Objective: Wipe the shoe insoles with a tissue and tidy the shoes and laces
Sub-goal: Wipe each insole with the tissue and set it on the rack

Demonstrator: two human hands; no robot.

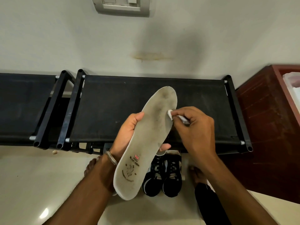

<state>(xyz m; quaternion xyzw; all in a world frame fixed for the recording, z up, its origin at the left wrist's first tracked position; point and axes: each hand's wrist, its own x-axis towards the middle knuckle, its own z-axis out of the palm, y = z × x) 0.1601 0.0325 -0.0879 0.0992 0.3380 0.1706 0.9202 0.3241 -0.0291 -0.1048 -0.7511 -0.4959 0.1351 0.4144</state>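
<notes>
A long, dirty grey-white insole point(146, 143) is held up in the middle of the view, toe end pointing away, with a small flag print and logo near its heel. My left hand point(128, 135) grips it from underneath around the middle. My right hand point(194, 129) pinches a small white tissue point(170, 114) and presses it against the insole's right edge near the forefoot. A pair of black sneakers point(164, 177) with pale laces stands on the floor below, partly hidden by the insole.
A black fabric-topped shoe rack point(113, 101) runs along the wall, with a second rack point(21, 104) to its left. A dark red wooden cabinet point(266, 120) stands at the right. My bare feet point(90, 168) rest on the pale tiled floor beside the sneakers.
</notes>
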